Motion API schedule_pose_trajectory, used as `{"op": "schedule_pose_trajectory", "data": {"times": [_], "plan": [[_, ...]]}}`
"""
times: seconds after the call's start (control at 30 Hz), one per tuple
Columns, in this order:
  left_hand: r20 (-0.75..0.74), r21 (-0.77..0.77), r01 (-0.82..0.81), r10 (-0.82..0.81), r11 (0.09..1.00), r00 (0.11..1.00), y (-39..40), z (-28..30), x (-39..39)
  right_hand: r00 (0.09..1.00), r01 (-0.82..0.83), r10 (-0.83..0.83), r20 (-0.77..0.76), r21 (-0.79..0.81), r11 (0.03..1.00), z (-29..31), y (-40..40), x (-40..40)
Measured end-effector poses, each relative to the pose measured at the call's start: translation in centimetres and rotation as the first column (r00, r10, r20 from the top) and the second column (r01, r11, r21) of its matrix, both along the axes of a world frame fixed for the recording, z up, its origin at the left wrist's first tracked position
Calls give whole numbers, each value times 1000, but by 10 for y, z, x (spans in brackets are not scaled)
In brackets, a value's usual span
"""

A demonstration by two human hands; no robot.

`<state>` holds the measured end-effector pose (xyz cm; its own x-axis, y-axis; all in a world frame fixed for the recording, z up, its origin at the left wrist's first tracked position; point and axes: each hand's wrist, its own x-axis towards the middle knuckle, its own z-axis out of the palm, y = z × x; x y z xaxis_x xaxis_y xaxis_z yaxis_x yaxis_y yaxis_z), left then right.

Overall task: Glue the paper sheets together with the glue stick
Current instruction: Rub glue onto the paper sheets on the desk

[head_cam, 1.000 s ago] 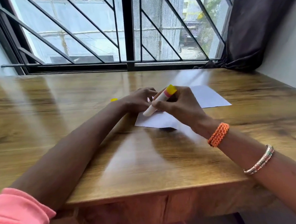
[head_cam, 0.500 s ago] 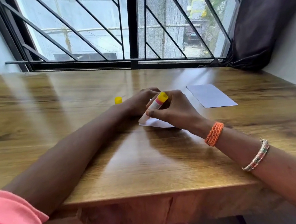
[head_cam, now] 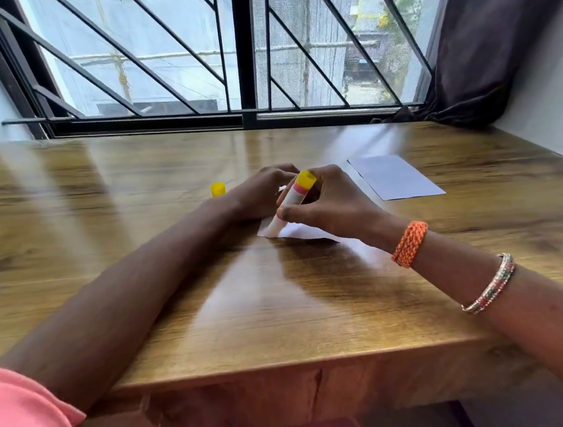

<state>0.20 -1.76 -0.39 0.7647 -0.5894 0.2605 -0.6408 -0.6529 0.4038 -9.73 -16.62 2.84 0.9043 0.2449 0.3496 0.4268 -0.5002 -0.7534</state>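
Note:
A white glue stick (head_cam: 295,196) with a yellow end and a red band is gripped in my right hand (head_cam: 332,205), tilted, its lower tip pressed on a white paper sheet (head_cam: 295,231) in the middle of the table. My left hand (head_cam: 261,194) rests flat on that sheet's left part, holding it down; most of the sheet is hidden under both hands. A second white sheet (head_cam: 395,176) lies apart to the right. The yellow cap (head_cam: 218,189) stands on the table left of my left hand.
The wooden table (head_cam: 135,210) runs up to a barred window (head_cam: 244,51) at the back. A dark curtain (head_cam: 497,37) hangs at the right corner beside a white wall. The table's front edge (head_cam: 287,364) is close to me.
The camera has tilted, so the hands sit lower in view. The glue stick's tip has slid toward the sheet's near left corner. The second sheet now lies apart and uncovered.

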Motion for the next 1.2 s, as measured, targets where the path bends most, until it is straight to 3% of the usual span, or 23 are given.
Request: {"op": "schedule_pose_trajectory", "data": {"times": [0.2, 0.43, 0.67, 1.2], "plan": [[-11, -17, -15, 15, 1000, 1000, -2, 0, -1, 1000, -12, 12, -4, 7, 1000, 2, -9, -5], [78, 13, -13, 12, 1000, 997, -3, 5, -5, 1000, 15, -14, 12, -32, 999, 2, -17, -6], [150, -27, 106, -101, 994, 983, -5, 11, -13, 999, 37, -37, -3, -29, 999, 2, -29, -10], [189, -14, 117, -112, 993, 975, -4, 11, -14, 996, 89, -89, -10, -14, 996, 2, -52, -19]]}}
